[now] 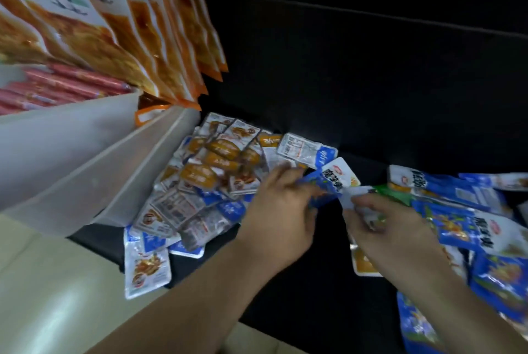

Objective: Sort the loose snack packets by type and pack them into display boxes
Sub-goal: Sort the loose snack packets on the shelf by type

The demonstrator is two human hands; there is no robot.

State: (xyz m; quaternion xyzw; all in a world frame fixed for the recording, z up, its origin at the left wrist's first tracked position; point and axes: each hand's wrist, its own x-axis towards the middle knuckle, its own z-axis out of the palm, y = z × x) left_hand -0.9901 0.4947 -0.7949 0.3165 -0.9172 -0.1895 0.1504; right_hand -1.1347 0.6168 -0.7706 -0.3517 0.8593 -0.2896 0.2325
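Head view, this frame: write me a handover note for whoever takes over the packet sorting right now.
Left hand grips a few blue packets. Right hand pinches a white packet; blur hides its type.
A mixed heap of orange and blue-white packets lies on the dark surface beside the white bins. A mostly blue pile lies on the right.
Done: partial grouping at best.
Left: nearly everything. Both heaps are loose, and no display box holding these packets shows in view.
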